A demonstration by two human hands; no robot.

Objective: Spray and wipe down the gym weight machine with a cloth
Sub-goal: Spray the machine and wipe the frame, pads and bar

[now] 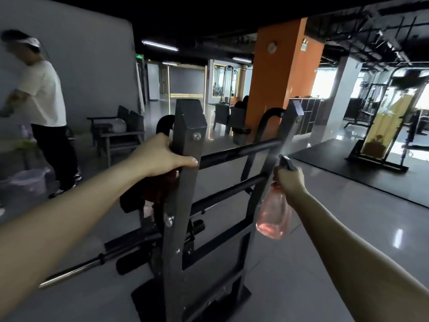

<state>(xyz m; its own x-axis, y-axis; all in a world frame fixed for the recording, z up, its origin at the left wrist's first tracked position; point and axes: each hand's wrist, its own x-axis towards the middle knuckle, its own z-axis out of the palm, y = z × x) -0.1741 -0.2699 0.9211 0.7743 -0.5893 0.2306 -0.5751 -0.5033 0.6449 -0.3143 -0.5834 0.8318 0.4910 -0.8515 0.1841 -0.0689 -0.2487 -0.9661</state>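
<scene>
pink see-through spray bottle point(274, 214) is gripped in the right hand point(290, 180), fingers curled round its neck, nozzle aimed at the far upright point(286, 133) with a bit of mist hanging there. left hand point(162, 156) grips the weight machine point(183, 194) by its near grey post, with a dark red cloth point(151, 194) bunched just under the palm against that post. black crossbars point(239, 151) run between the two posts.

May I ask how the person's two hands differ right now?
The left hand grips the machine's grey upright with a dark red cloth bunched under it; the right hand holds a pink spray bottle. The left sits higher in view than the right. Both have fingers curled round something.
</scene>
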